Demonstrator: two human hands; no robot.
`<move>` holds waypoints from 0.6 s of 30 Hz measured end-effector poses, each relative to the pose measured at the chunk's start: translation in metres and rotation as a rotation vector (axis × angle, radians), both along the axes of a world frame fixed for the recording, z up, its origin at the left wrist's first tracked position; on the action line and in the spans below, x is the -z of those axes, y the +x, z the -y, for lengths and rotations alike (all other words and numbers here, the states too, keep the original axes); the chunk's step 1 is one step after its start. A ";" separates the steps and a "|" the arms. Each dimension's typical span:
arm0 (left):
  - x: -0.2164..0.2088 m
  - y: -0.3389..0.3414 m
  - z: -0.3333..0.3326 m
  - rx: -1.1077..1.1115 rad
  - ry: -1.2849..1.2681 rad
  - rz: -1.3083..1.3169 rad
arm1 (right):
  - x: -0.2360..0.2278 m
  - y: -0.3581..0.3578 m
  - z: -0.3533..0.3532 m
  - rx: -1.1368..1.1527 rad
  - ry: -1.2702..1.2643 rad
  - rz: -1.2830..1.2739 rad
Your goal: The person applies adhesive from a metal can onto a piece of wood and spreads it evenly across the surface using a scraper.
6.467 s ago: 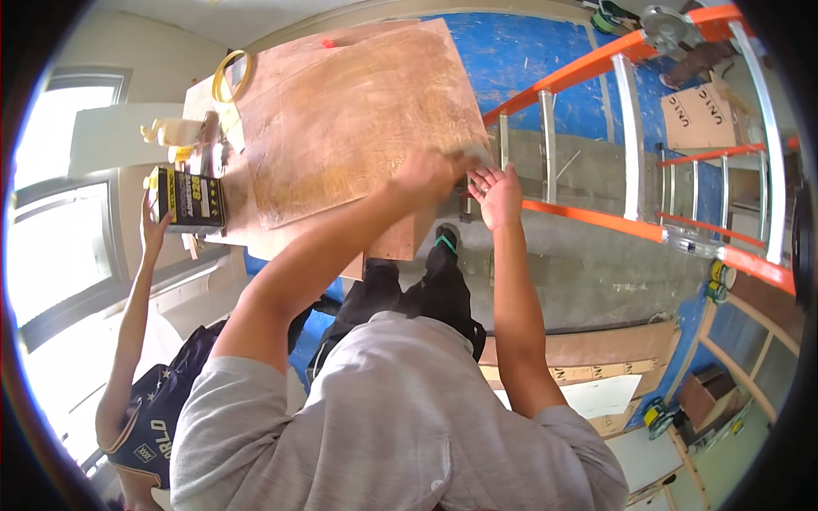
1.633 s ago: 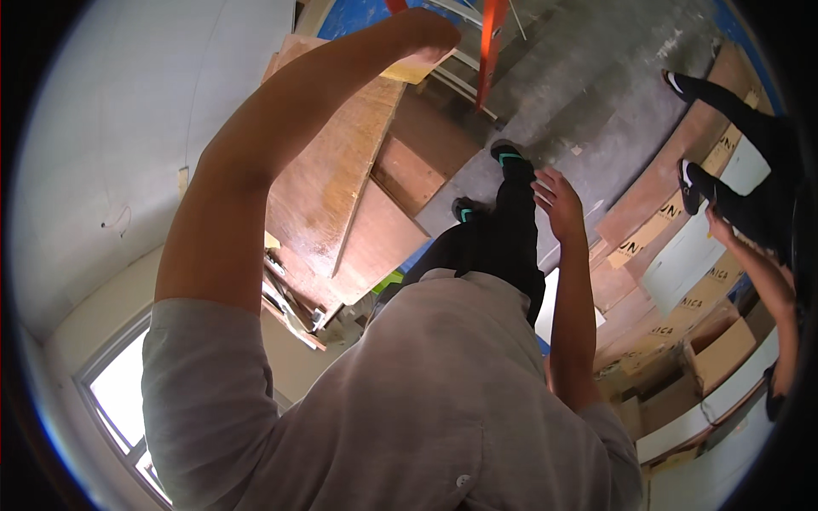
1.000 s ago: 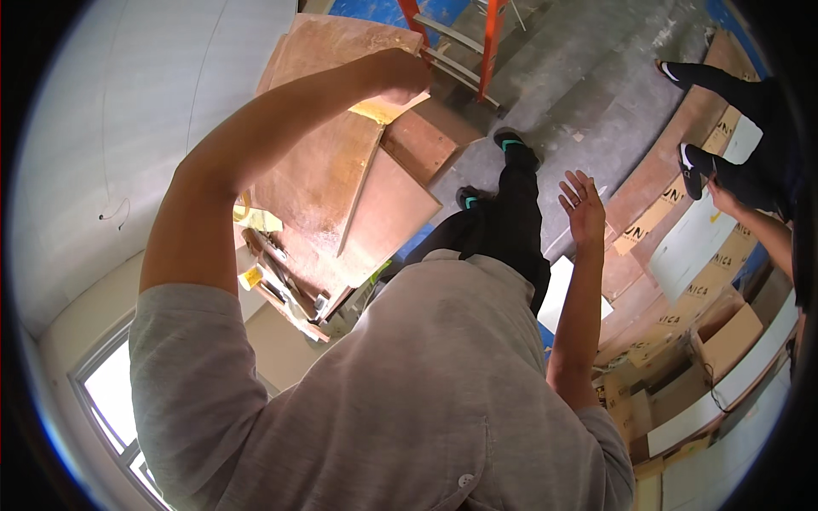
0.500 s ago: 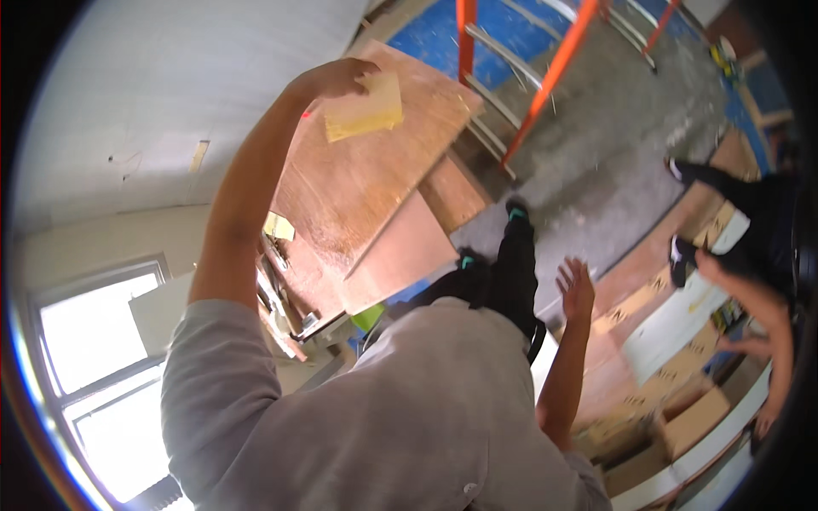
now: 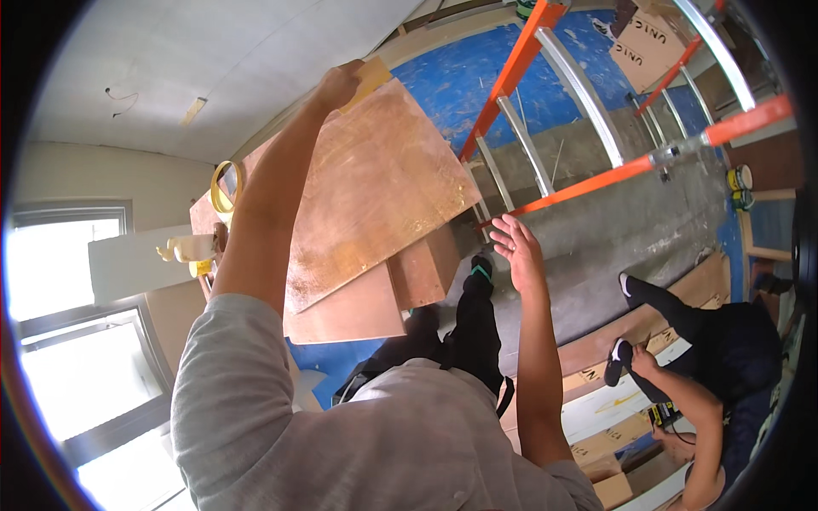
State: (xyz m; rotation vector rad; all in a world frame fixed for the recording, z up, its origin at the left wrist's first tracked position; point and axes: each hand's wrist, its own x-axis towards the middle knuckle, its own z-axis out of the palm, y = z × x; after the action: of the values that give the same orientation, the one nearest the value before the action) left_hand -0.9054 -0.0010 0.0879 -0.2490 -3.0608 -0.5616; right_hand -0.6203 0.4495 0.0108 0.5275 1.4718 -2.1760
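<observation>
My left hand reaches out to the far edge of a broad plywood board. Its fingers are closed on a flat yellow piece, partly hidden behind the hand; its exact kind does not show. My right hand is raised in mid-air to the right of the board, fingers spread, holding nothing. Under the big board lie a smaller wooden sheet and a brown wooden box. A yellow tape roll shows beside my left forearm.
An orange ladder with metal rungs stands at the right over blue floor covering. A co-worker in dark clothes crouches at the lower right near long boards and cartons. Paint cans stand far right; windows are at left.
My left hand has moved with the yellow piece toward the board's far edge. My right hand has risen and moved forward, fingers still apart. The whole view has turned, showing more of the ladder.
</observation>
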 end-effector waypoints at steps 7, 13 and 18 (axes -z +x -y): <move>-0.017 0.009 -0.028 -0.045 -0.030 0.076 | 0.007 -0.033 0.010 -0.085 -0.045 0.058; -0.007 0.008 -0.035 -0.049 0.022 -0.047 | 0.024 -0.029 0.009 -0.098 -0.081 0.113; -0.008 0.013 -0.043 -0.098 -0.132 0.037 | 0.025 -0.031 0.011 -0.106 -0.110 0.118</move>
State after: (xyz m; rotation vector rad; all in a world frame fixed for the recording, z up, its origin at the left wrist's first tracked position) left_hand -0.8924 0.0422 0.0958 -0.0909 -3.1283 -0.3650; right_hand -0.6512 0.4385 -0.0141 0.5179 1.2814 -2.0924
